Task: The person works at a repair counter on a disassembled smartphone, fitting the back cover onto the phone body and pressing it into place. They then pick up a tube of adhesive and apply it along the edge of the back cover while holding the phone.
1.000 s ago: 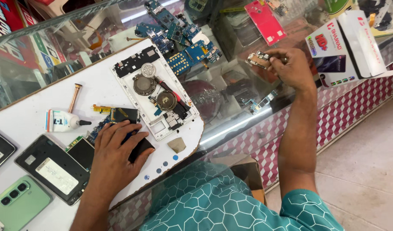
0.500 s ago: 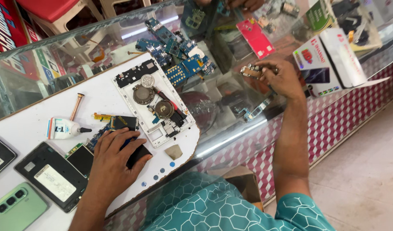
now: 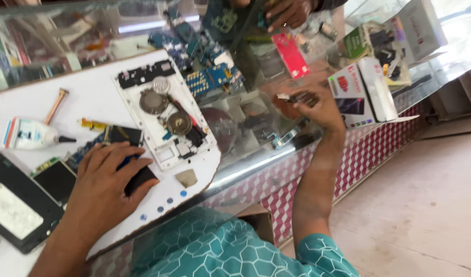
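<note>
Change since earlier: the view has swung right and nearer; the left hand has stayed flat on the board, and the right hand has stayed out over the glass with its small part.
Left hand (image 3: 104, 187): near left, palm down, fingers spread, pressing a dark phone part (image 3: 139, 177) onto the white board (image 3: 92, 97).
Right hand (image 3: 317, 110): right of centre, arm stretched far over the glass counter (image 3: 256, 149), thumb and fingertips pinching a small metal part (image 3: 292, 97).
White phone back frame (image 3: 166, 120): just right of the left hand, lying open on the board, round silver and copper pieces inside.
Glue bottle (image 3: 30, 134): far left on the board, on its side.
Black phone (image 3: 17, 208): near left edge, lying flat.
Blue circuit boards (image 3: 210, 79): far centre, on the glass.
White box (image 3: 361, 92): just right of the right hand.
Another person's hand (image 3: 289, 11): far edge, top centre.
</note>
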Motion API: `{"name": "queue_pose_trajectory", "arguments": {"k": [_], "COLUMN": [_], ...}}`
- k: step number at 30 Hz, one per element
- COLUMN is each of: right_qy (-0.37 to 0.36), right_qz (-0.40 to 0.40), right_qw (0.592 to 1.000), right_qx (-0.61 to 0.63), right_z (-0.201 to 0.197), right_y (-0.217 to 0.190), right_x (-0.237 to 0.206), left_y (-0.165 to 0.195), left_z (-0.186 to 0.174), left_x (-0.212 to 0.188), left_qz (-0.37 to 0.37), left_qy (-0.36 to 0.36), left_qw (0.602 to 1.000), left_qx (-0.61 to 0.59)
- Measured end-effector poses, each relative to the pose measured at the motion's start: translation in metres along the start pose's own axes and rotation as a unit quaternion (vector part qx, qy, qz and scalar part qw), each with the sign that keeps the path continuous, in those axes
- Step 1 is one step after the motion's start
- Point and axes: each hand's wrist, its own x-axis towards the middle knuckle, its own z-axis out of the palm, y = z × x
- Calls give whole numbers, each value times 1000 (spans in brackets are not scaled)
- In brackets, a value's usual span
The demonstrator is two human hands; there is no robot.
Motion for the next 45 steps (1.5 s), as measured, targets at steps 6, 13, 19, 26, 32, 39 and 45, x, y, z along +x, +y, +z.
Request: {"name": "queue_pose_trajectory", "arguments": {"k": [6,13,19,26,32,39,45], "right_qy": [144,78,46,54,-44,22,-33], "right_qz": [-82,-54,-237,-103,-276,-180,-44], "right_qw": [986,974,915,941,929,958,992], "right_qx": [-17,-208,-325,-319,-242,-224,-112], "right_z": [10,44,76,92,104,89,48], "right_y": [-12,-79,-133,-163,-166,-138,-101], "right_x": [1,32,106,125,81,11,24], "left_y": [-3,3,9,9,4,12,20], "left_z": [-7,-12,-14,-18,-17,-13,-7], "left_x": [-4,-7,-11,-9,-7,4,10], "left_qz": [14,21,15,15,4,-1,8], "left_qy": [-3,-5,-26,-25,-30,-35,-38], "left_qw": [1000,1000,1000,1000,1000,999,999], "left_qx": [-18,-1,7,2,-8,-2,19]}}
